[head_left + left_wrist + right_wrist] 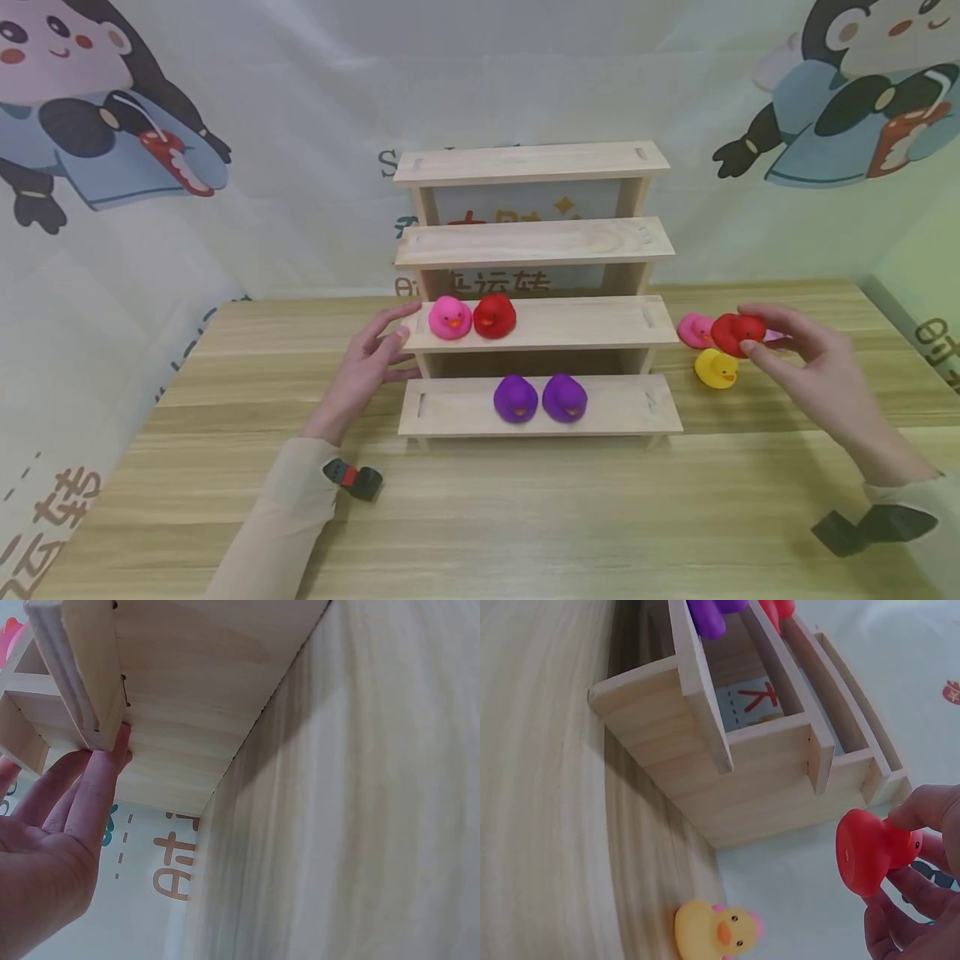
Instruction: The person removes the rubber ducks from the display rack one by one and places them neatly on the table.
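My right hand (813,367) pinches a red rubber duck (729,335) between thumb and fingers, raised off the table at the right of a stepped wooden shelf (540,325). In the right wrist view the same red duck (866,851) shows its flat base. My left hand (367,362) touches the shelf's left end, fingers extended at the second step from the bottom. On that step sit a pink duck (451,317) and a red duck (494,316), side by side. Two purple ducks, one left (516,398) and one right (565,398), sit on the lowest step.
Beside the shelf on the right, a yellow duck (716,368) and a pink duck (696,330) stand on the wooden table (525,517); more pink shows behind my right fingers. A printed cloth (315,125) hangs behind the shelf.
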